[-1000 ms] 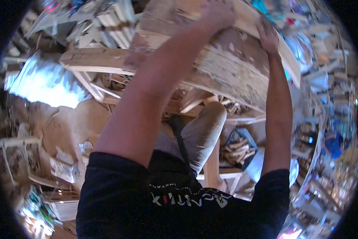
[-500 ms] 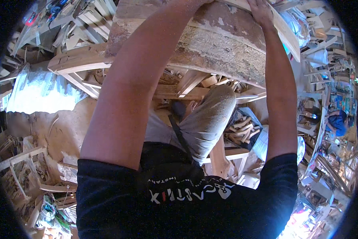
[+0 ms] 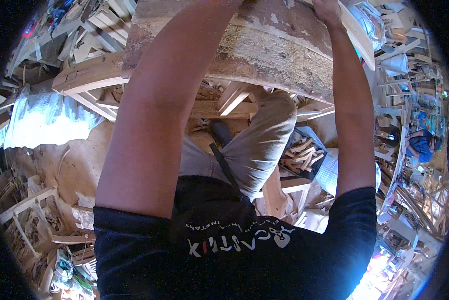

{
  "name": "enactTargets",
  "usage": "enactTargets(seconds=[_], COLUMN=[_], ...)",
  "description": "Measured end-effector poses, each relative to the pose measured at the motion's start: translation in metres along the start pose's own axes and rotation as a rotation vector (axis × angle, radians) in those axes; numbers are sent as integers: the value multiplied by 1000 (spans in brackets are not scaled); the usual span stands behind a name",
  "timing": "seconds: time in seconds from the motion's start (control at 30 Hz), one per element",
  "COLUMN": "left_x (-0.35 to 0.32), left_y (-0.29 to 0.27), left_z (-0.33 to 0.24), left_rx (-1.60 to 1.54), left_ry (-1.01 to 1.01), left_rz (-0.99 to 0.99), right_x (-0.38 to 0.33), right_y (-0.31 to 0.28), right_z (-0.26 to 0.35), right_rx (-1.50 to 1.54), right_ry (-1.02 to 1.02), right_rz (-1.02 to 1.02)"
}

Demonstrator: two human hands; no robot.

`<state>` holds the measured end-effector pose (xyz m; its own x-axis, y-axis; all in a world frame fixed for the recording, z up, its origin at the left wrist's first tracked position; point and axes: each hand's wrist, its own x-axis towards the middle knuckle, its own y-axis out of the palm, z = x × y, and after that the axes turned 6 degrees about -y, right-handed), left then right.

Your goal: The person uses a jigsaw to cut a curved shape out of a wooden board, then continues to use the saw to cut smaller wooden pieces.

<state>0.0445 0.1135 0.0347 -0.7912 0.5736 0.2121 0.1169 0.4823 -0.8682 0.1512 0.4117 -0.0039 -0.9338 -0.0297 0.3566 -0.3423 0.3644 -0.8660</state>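
Both my arms reach forward over a worn, dust-covered wooden workbench (image 3: 272,60). The left forearm runs past the top edge, so my left hand is out of the picture. My right hand (image 3: 327,11) is at the top edge, against a pale wooden plank (image 3: 358,37) along the bench's right side. Its fingers are cut off by the picture's edge, so their grip does not show.
Wooden framing (image 3: 89,75) sticks out left of the bench. A dark sack of wood offcuts (image 3: 302,155) stands by my right knee. White sheeting (image 3: 49,117) lies at left. Lumber scraps (image 3: 99,30) are piled far left. Another person (image 3: 421,146) is at the far right.
The view has shifted slightly, with the bench a little higher and further left. My left hand, partly visible at the top edge before, has passed out of view. My right hand stays by the plank.
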Motion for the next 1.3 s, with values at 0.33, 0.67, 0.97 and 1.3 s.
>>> enactTargets(seconds=[0.33, 0.67, 0.97, 1.3], left_x=[16, 21, 25, 25], left_y=[3, 31, 34, 28], left_z=[8, 26, 25, 19], left_rx=[154, 121, 129, 122], left_ry=[25, 91, 85, 114], left_rz=[-38, -260, -238, -196], right_x=[6, 9, 7, 6], right_y=[26, -20, -20, -20], right_z=[-19, 36, 33, 30], right_rx=[-136, 132, 177, 174], right_ry=[-131, 258, 244, 372], right_rz=[-52, -65, -41, -12])
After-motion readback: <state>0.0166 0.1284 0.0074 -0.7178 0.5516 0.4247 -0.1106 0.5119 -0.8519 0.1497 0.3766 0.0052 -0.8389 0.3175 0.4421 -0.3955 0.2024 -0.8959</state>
